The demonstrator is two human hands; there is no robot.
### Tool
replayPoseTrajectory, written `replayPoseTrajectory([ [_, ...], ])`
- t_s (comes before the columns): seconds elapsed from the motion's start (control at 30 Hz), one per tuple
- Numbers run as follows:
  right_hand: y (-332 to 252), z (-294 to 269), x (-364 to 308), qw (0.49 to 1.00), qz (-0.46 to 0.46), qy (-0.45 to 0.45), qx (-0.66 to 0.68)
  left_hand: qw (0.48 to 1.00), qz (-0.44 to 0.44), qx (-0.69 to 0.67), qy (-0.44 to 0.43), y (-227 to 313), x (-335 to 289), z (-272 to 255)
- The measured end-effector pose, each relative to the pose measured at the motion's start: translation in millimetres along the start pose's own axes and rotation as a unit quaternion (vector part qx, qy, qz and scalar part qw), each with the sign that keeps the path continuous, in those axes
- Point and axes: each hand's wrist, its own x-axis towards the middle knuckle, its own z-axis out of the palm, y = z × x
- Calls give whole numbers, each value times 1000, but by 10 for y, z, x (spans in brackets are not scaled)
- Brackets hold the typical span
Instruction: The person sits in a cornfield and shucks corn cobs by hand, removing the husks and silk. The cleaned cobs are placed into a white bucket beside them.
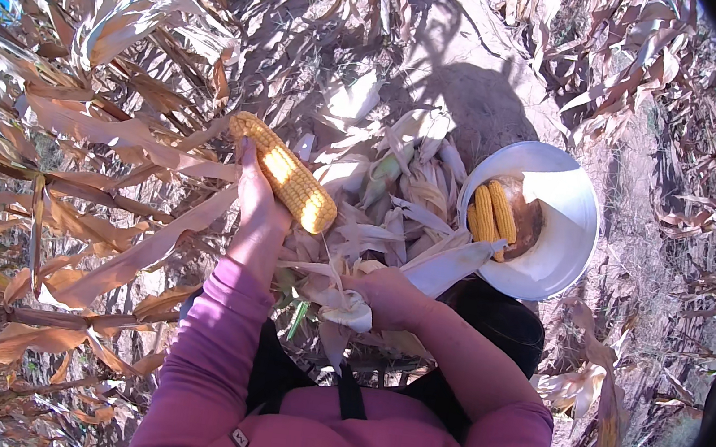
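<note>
My left hand (pixel 259 199) is closed around a bare yellow ear of corn (pixel 291 180), held up at a slant left of centre. The ear's kernels show along its whole upper side, and bright sun falls on parts of it. Lower and to the right, my right hand (pixel 391 297) grips pale dry corn husk (pixel 348 311); its fingertips are partly hidden by the leaves. The ear and the gripped husk are apart. Beyond my right hand stands a white bucket (pixel 584 244), with several husked yellow ears (pixel 491 212) lying against its left inner side.
A heap of stripped husks (pixel 418 182) covers the ground between my hands and the bucket. Dry corn stalks (pixel 73 186) crowd in from the left, close to my left arm. More withered leaves (pixel 641 62) lie at the far right, on bare soil and straw.
</note>
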Motion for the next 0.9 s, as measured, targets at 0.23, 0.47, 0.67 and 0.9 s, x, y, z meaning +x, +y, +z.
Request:
replayPoseTrajectory([
  [0.23,-619,-1052,-1137,995,19,93,1,995,86,-57,6,291,63,-167],
  [0.47,-798,-1055,-2303,821,334,461,-48,998,40,-41,23,243,-20,-109],
  [0.67,497,196,-3600,801,586,52,-112,996,-11,-89,-10,116,-53,-137],
  [0.9,-120,-742,-1564,865,314,379,94,989,-31,-52,-137,-160,-79,-208],
])
